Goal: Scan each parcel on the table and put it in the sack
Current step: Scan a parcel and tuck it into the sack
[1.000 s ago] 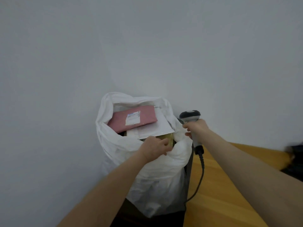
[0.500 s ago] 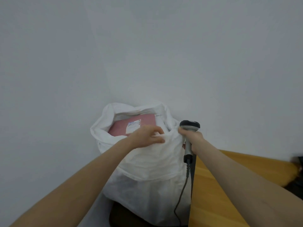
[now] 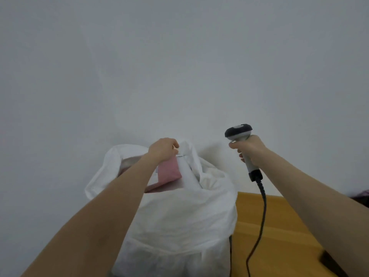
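Centre frame: left hand (image 3: 162, 149), fingers curled, pinches white material at the far rim of the sack (image 3: 179, 216). It looks like the rim itself, but that is not certain. Right hand (image 3: 250, 150) is wrapped round the scanner (image 3: 238, 132) handle, centre right, head up. Sack stands lower centre, against the table (image 3: 279, 226) edge. 2 show in its mouth: pink parcel (image 3: 169, 170), white parcel (image 3: 184, 172). Sack is probably limp and light, so hold a bunched rim. Parcels look flat and soft, so grip an edge.
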